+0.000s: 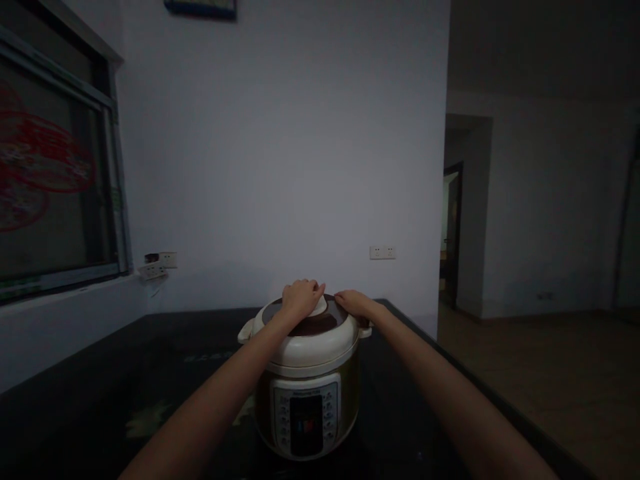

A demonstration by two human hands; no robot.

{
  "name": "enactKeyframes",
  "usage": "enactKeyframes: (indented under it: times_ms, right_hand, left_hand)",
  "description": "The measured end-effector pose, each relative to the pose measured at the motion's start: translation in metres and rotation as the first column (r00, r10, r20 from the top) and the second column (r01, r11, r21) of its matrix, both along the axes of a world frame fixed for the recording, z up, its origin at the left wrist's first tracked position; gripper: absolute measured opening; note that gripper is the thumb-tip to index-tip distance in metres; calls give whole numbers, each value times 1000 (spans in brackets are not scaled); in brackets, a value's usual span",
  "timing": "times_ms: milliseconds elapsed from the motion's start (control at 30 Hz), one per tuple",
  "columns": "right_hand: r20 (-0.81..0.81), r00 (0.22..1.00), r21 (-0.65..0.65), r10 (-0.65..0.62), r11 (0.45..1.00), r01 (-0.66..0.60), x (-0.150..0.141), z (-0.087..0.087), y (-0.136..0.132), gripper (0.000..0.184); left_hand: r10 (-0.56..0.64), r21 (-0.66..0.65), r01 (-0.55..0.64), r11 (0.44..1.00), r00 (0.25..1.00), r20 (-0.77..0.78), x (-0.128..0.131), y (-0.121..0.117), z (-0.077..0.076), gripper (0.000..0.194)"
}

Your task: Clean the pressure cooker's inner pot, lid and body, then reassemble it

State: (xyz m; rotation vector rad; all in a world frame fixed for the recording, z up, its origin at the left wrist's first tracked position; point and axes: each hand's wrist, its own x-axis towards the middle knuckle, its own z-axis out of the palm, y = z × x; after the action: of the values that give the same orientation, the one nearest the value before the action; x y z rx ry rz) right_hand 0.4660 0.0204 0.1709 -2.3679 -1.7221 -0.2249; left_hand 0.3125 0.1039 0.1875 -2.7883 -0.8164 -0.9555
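An electric pressure cooker (307, 393) with a cream and brown lid (313, 347) stands upright on a dark glossy table, its button panel facing me. My left hand (301, 298) is closed over the pale handle (320, 307) on top of the lid, fingers curled round its far side. On the right part of the lid rests my right hand (353, 302), palm down with the fingers stretched towards the handle. The lid sits on the body. Cream side grips (245, 331) stick out left and right, the right one partly behind my wrist.
The dark table (200, 387) reaches to a pale wall (285, 147) with a double socket (383, 253). Another socket fitting (154, 269) hangs loose by the window (55, 160) at left. Past the table's right edge lie a floor and a doorway (451, 233).
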Motion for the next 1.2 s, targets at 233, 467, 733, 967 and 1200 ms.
enactKeyframes:
  times_ms: [233,467,733,967,1200]
  right_hand:
    - [-16,999,-25,-41,999,41,-9,2,-7,32]
    - [17,993,-54,-120,991,121,-18,2,-20,33]
    - [77,982,-3,-173,985,174,-39,2,-39,53]
    - [124,969,79,-214,975,206,-50,-5,-42,56]
    - [58,961,164,-270,952,257,-58,-15,-44,55]
  left_hand:
    - [-56,36,57,998,998,-29,-3,10,-1,45]
    - [-164,38,165,985,986,-40,-3,23,-4,38]
    - [-293,50,296,954,954,-68,0,40,-5,42]
    - [-392,36,396,917,916,-84,0,50,-6,43]
    - [-425,-11,426,904,898,-114,-4,48,-4,47]
